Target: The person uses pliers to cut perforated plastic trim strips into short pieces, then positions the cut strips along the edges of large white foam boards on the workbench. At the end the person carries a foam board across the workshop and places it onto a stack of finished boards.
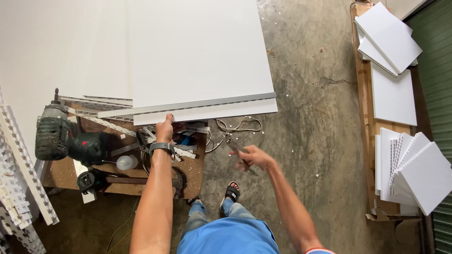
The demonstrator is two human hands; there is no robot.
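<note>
A large white panel (197,51) lies flat across a low wooden workbench (193,174), with a grey strip along its near edge. My left hand (165,128), with a watch on its wrist, presses its thumb and fingers against that near edge. My right hand (252,156) hovers over the concrete floor to the right of the bench. It grips a thin metal tool (235,146), blurred, which looks like a blade or cutter. My feet in sandals (231,192) stand below the bench.
A dark green power drill (61,136) lies on the bench's left side, with a small white bulb (126,162), cables (238,126) and white offcuts. Ribbed white strips (21,164) lean at the left. Stacks of white panel pieces (400,94) rest on cardboard at the right.
</note>
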